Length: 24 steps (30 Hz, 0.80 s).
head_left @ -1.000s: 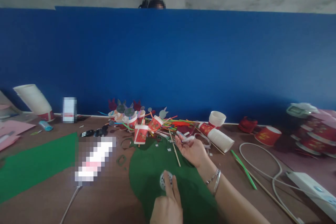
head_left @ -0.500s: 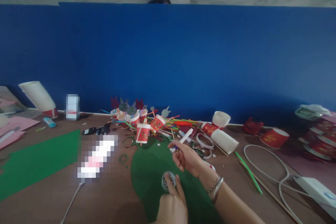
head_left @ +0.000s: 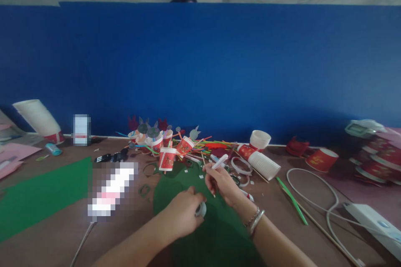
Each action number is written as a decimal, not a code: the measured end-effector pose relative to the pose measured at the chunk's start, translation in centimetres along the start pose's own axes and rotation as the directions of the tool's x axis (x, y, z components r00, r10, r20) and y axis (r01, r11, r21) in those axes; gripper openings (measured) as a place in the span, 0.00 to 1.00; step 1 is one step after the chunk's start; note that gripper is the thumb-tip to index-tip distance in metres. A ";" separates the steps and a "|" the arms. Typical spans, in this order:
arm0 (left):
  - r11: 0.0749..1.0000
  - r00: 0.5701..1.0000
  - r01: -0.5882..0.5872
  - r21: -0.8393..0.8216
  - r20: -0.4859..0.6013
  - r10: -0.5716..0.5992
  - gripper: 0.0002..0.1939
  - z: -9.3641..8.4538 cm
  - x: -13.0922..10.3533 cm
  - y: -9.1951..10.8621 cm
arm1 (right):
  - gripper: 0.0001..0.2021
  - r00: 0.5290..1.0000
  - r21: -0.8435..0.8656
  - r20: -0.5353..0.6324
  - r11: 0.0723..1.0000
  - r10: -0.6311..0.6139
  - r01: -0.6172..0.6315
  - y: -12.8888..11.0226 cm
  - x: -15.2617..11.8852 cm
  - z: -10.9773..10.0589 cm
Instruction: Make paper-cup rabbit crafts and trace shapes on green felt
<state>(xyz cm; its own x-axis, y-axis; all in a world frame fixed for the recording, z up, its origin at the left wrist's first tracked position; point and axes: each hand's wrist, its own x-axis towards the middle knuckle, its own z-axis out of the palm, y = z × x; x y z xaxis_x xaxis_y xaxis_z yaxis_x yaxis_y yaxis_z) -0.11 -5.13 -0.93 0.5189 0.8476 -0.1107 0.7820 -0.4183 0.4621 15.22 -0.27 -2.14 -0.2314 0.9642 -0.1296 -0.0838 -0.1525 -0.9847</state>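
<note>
Left hand [head_left: 184,212]: fingers now pinching round disc [head_left: 202,210] over green paper [head_left: 216,238], towards near edge of tabletop [head_left: 50,244]; disc apparently unpinned. Right hand [head_left: 224,182]: fingers pinching white pen [head_left: 221,161].

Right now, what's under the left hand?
A pale disc, partly covered by the left hand, and a dark green sheet below. The sheet directly beneath both is hidden.

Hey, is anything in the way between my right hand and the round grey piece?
Nothing visible blocks the gap from the right hand, which holds a white pen, to the round grey piece, though the left hand partly covers it. Green sheet lies below.
</note>
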 end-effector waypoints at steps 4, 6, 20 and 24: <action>0.802 0.992 0.030 -0.597 -0.077 -0.095 0.24 0.8 0.1 -1.9 | 0.16 0.997 0.038 -0.064 0.998 -0.038 0.041 0.0 0.0 -0.3; 0.706 0.985 -0.056 -0.706 -0.157 -0.078 0.25 1.7 -0.2 -2.3 | 0.16 0.995 0.048 -0.089 0.998 -0.035 0.039 -0.1 0.0 -0.4; 0.967 0.984 -0.047 -0.249 -0.176 0.002 0.30 4.0 -2.6 -3.3 | 0.12 0.993 -0.209 0.122 0.978 0.003 0.022 2.8 0.6 0.0; 0.970 0.986 -0.052 -0.237 -0.164 0.013 0.30 3.5 -2.8 -3.1 | 0.11 0.986 -0.321 0.147 0.940 -0.075 0.119 3.3 0.5 0.3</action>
<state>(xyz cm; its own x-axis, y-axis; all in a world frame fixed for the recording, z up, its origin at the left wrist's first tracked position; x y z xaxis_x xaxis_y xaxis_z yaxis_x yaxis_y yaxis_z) -2.79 -7.31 -5.11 0.4653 0.8842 0.0415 0.6496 -0.3730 0.6625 14.55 -0.33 -5.47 -0.3644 0.9305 -0.0370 0.2047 0.0413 -0.9780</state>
